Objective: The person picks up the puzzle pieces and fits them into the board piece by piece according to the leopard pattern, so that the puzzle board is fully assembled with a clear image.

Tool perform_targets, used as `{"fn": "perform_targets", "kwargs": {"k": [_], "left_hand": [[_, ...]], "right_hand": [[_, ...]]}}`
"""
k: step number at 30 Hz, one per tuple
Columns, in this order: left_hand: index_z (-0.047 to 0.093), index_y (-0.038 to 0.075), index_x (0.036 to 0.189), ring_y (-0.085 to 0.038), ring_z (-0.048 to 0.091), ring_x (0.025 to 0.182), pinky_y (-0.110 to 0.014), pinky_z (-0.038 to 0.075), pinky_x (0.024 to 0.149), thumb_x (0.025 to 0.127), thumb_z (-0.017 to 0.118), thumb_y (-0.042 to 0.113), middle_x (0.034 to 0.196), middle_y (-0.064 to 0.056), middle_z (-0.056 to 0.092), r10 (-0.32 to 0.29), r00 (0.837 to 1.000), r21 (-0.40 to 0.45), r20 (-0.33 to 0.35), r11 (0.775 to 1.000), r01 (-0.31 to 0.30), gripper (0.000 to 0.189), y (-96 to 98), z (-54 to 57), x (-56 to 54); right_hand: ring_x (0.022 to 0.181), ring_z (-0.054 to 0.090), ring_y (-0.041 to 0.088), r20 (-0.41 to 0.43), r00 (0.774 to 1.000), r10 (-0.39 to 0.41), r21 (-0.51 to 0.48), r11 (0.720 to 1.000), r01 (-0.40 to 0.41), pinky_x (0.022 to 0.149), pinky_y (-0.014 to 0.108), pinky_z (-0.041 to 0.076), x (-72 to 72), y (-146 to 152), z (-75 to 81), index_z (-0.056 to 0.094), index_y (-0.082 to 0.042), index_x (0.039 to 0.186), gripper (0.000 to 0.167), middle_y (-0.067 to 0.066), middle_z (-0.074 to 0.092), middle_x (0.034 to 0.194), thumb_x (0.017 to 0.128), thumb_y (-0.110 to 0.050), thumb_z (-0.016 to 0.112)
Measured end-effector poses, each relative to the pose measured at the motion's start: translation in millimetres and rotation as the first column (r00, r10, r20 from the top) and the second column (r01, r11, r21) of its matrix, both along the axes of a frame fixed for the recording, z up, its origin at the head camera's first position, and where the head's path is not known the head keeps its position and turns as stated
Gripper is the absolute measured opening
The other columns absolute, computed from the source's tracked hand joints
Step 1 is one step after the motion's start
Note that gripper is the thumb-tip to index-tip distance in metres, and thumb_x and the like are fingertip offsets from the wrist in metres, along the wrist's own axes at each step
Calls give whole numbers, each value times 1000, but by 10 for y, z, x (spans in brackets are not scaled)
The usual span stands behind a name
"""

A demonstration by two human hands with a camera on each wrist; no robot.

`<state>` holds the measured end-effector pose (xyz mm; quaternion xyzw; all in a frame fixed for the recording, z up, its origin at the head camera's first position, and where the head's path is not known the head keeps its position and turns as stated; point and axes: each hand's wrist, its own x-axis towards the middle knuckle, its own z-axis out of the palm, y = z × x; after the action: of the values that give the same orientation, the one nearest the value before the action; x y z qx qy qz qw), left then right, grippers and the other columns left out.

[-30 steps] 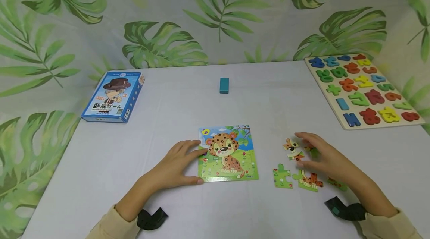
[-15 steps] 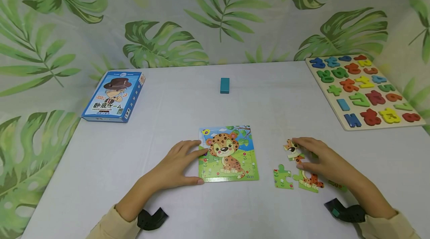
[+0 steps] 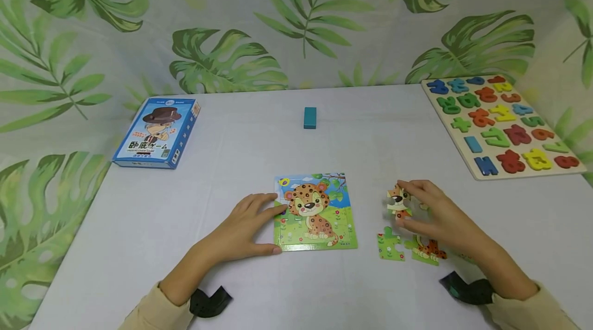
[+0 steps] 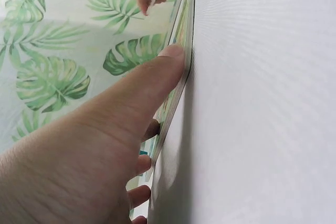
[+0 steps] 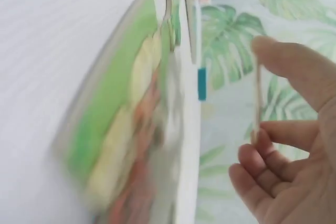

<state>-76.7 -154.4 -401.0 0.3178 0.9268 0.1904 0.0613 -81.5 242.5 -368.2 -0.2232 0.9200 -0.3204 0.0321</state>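
A square jigsaw puzzle board [image 3: 319, 229] with a spotted leopard cub picture lies flat on the white table. My left hand [image 3: 243, 227] rests along its left side, fingers on the edge and thumb at the near left corner; the left wrist view shows the thumb [image 4: 152, 77] against the rim. Between thumb and fingertips my right hand [image 3: 440, 214] pinches a jigsaw piece [image 3: 397, 201] with part of the cub's face, held up off the table and edge-on in the right wrist view. Below it lie a green jigsaw piece [image 3: 390, 247] and one with paws [image 3: 427, 253]. Others are partly hidden under the hand.
A blue card game box [image 3: 155, 134] lies at the back left. A small teal block [image 3: 310, 118] sits at the back middle. At the back right is a wooden number board [image 3: 468, 157] with coloured pieces. A leaf-print cloth [image 3: 222, 57] hangs behind.
My right hand has closed on the face piece and raised it off the table, moving slightly left. The left hand and puzzle board have stayed in place.
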Motion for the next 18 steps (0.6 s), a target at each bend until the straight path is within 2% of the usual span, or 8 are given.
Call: {"fn": "perform_targets", "kwargs": {"k": [4, 7, 9, 14, 18], "left_hand": [[36, 23, 138, -24, 15, 131, -42, 13, 105, 74, 55, 65, 144, -3, 22, -4, 1000, -17, -7, 1000, 4, 79, 20, 9, 8], [38, 19, 137, -26, 17, 130, -42, 13, 105, 75, 54, 65, 143, -7, 24, -8, 999, -19, -33, 1000, 7, 79, 52, 9, 20], [39, 15, 136, -27, 18, 130, -42, 13, 105, 76, 54, 64, 142, -10, 25, -7, 998, -20, -58, 1000, 6, 79, 81, 3, 34], [38, 2, 134, -23, 19, 131, -36, 11, 107, 82, 49, 60, 142, -11, 25, -28, 992, -48, -121, 999, 22, 79, 202, -7, 72], [37, -1, 133, -18, 22, 130, -31, 12, 107, 83, 49, 58, 143, -9, 27, -32, 991, -62, -133, 998, 24, 79, 270, -9, 78]], "right_hand": [[109, 42, 25, -38, 999, 38, -67, 997, -41, 83, 50, 41, -10, -267, 97, 39, -5, 135, 71, 6, 42, 119, 76, -26, 72], [109, 44, 23, -68, 994, 88, -107, 990, -95, 85, 47, 41, -32, -507, 115, 41, -4, 134, 71, 5, 43, 119, 75, -25, 74], [110, 44, 22, -60, 992, 115, -112, 986, -121, 86, 45, 42, -45, -678, 108, 41, -3, 134, 72, 5, 44, 119, 75, -28, 74], [106, 44, 19, -26, 988, 153, -61, 986, -154, 84, 37, 44, -77, -1051, 43, 40, -1, 134, 75, 7, 45, 117, 73, -30, 75], [106, 44, 19, -22, 986, 167, -14, 986, -167, 84, 35, 43, -109, -1212, -39, 40, -1, 134, 78, 8, 46, 117, 72, -31, 76]]}}
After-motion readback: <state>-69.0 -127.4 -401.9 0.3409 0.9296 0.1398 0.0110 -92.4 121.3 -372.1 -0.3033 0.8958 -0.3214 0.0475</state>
